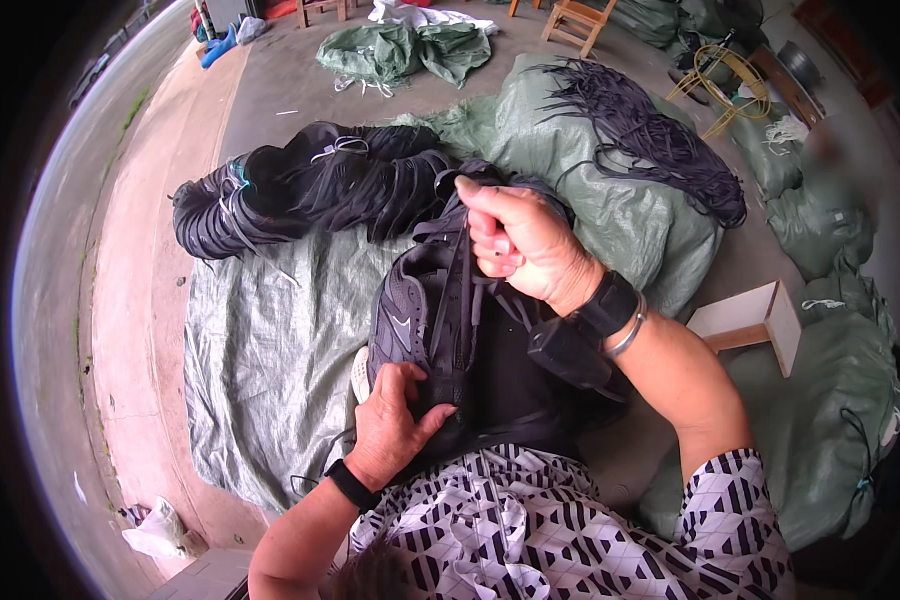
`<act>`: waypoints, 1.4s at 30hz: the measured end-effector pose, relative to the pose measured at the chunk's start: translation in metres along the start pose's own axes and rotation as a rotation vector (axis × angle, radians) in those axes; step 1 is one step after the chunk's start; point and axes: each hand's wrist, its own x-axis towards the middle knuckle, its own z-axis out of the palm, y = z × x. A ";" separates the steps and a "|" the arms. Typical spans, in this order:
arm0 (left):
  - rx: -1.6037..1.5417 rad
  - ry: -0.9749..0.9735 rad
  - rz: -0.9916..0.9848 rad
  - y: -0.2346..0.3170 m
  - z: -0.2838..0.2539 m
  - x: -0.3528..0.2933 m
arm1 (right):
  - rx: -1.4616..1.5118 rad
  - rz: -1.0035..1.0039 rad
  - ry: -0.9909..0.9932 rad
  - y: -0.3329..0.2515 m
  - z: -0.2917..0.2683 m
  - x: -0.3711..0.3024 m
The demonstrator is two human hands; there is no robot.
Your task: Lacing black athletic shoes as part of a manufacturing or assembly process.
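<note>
A dark grey sneaker upper (398,310) with a light mark on its side lies across my lap, over black cloth. My left hand (400,412) grips its lower end, thumb on one side and fingers on the other. Above it, my right hand (525,240) is closed in a fist, thumb up, around a dark shoelace (462,300) that runs taut down to the upper's eyelets. Just past the fist, a stack of similar dark uppers (300,195) lies in a long row. Farther right is a heap of loose dark shoelaces (660,150).
Grey-green woven sheeting (270,350) spreads under the stack and the laces. At the right are a low white stool (745,325) and bulging green sacks (820,400). A yellow round-framed stand (727,90) and a wooden chair (578,25) stand farther back.
</note>
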 end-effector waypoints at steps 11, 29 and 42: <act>0.037 -0.030 0.059 0.003 -0.001 0.003 | -0.778 -0.125 -0.103 -0.038 0.012 -0.045; -0.069 -0.190 0.433 0.027 -0.023 0.076 | -1.267 -1.081 -0.110 -0.051 0.015 -0.126; -0.530 0.948 -0.440 -0.308 -0.433 -0.063 | -0.310 0.119 0.869 0.055 -0.265 -0.213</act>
